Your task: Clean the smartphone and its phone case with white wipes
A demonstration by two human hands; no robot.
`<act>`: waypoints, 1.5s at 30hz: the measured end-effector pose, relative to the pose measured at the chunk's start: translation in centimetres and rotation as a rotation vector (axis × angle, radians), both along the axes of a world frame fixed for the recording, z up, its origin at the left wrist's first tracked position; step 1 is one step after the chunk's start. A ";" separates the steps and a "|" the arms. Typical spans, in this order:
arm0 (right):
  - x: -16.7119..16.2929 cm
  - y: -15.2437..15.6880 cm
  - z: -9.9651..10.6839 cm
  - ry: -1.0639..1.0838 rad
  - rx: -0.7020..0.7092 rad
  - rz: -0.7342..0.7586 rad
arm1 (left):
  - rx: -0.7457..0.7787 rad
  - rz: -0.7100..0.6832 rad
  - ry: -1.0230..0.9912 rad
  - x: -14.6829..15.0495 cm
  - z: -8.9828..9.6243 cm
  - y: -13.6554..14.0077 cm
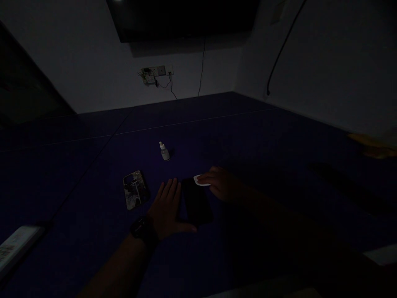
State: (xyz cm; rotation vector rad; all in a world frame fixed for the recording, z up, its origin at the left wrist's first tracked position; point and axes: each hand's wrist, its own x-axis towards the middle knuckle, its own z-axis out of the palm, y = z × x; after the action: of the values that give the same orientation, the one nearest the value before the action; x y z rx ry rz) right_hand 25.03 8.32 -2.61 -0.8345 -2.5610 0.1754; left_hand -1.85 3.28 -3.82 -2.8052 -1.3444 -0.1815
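Note:
A dark smartphone (197, 203) lies flat on the blue surface between my hands. My left hand (166, 211), with a black watch on the wrist, is spread beside it; the thumb reaches along the phone's near edge. At the phone's far right corner, my right hand (221, 184) presses a small white wipe (201, 182) onto the screen with its fingers together. Left of my left hand lies a patterned phone case (135, 189). Farther back stands a small clear dropper bottle (165, 153) with a white top and a pale label.
The room is dim. A white power strip (20, 246) lies at the left edge. A dark television (186, 18) hangs on the far wall above sockets (156, 71) with trailing cables. At the far right is a yellow item (372, 147), unclear in the dark.

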 end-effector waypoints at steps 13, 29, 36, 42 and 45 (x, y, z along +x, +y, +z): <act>0.1 -0.1 0.1 -0.071 -0.073 0.077 | -0.030 0.020 -0.030 0.2 0.3 -0.1; 0.1 0.2 -0.5 -0.059 -0.071 0.055 | -0.032 0.009 -0.010 -0.1 0.0 0.0; 0.7 0.3 -0.1 -0.136 -0.132 0.070 | -0.035 0.017 -0.016 0.0 0.1 0.0; 0.4 0.7 -0.2 -0.072 -0.138 0.014 | -0.015 0.003 -0.017 -0.1 0.1 0.0; 0.5 0.7 -0.2 -0.100 -0.162 0.113 | -0.016 0.013 -0.014 -0.1 0.0 0.0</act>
State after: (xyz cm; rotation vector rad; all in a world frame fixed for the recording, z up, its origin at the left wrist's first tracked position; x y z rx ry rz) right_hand 25.55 9.06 -2.82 -0.7731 -2.7178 0.3893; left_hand -1.95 3.29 -3.80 -2.8130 -1.3732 -0.1917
